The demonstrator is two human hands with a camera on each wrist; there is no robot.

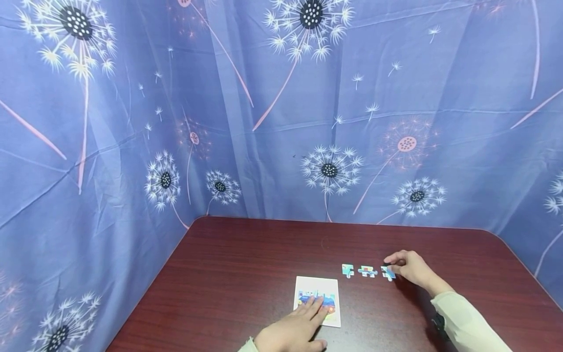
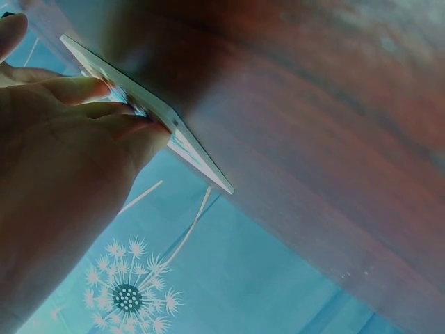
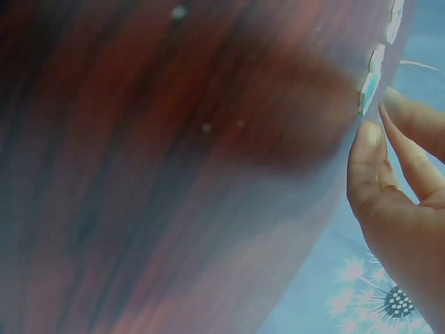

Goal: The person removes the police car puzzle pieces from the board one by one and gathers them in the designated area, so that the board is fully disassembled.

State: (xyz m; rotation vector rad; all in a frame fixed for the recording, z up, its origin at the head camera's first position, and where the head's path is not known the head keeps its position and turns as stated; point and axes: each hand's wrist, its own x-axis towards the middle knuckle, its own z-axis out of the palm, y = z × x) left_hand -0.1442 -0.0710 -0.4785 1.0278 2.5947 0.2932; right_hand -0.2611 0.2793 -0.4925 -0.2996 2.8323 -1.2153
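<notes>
At lower centre, a picture board (image 1: 331, 295) is partly covered by the left hand (image 1: 295, 328), fingers extended; at lower right, a puzzle piece (image 1: 386, 272) is seen, ungripped, by the right hand (image 1: 412, 270), fingers parted.

Puzzle pcs (image 1: 367, 270) teal/blue/red; board (image 1: 330, 296) wht border; tbl (image 1: 228, 274) maroon; curtain (image 1: 272, 176) blue, dandelions.

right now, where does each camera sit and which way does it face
Head: on the head, facing forward and down over the wood-grain table; left hand and right hand show.
Left wrist: worn there, facing the left hand on the white-bordered picture board.
Right wrist: worn there, facing the right hand beside jigsaw pieces.
Head and left wrist share the board.
</notes>
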